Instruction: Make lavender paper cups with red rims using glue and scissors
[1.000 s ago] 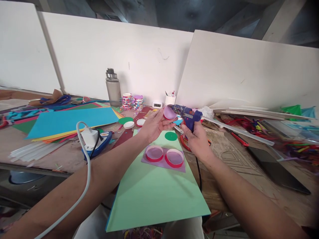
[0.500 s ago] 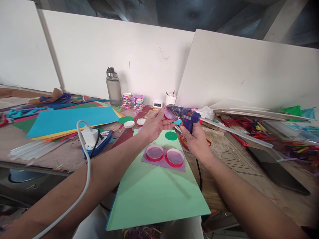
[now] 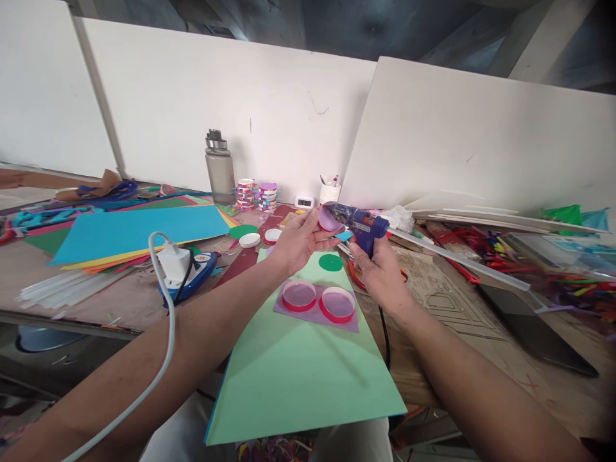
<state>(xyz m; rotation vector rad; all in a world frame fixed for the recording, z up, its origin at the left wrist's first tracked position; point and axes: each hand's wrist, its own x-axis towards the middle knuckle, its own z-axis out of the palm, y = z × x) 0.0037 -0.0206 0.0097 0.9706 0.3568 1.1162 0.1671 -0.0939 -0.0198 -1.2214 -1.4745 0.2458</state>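
My left hand (image 3: 302,242) grips a small round purple piece with a red rim (image 3: 329,220), tilted up above the far end of the green sheet. In my right hand (image 3: 382,273) is a blue hot glue gun (image 3: 363,224), a long clear glue stick (image 3: 457,256) jutting from its back. The nozzle meets the upper edge of the purple piece; whether it touches cannot be made out. Below my hands, two red-rimmed rings (image 3: 299,295) stand on a purple sheet (image 3: 315,317), which lies on the light green sheet (image 3: 308,378). A dark green disc (image 3: 330,262) lies farther up.
A white cable (image 3: 169,333) crosses over my left forearm to a plug on a blue power strip (image 3: 192,282). Coloured sheets (image 3: 144,231) and clear glue sticks (image 3: 67,282) lie left. A bottle (image 3: 219,170) stands behind. A dark tablet-like slab (image 3: 534,327) lies right.
The glue gun has shifted very slightly to the right, its nozzle still at the purple piece. My left hand and the things on the green sheet look the same.
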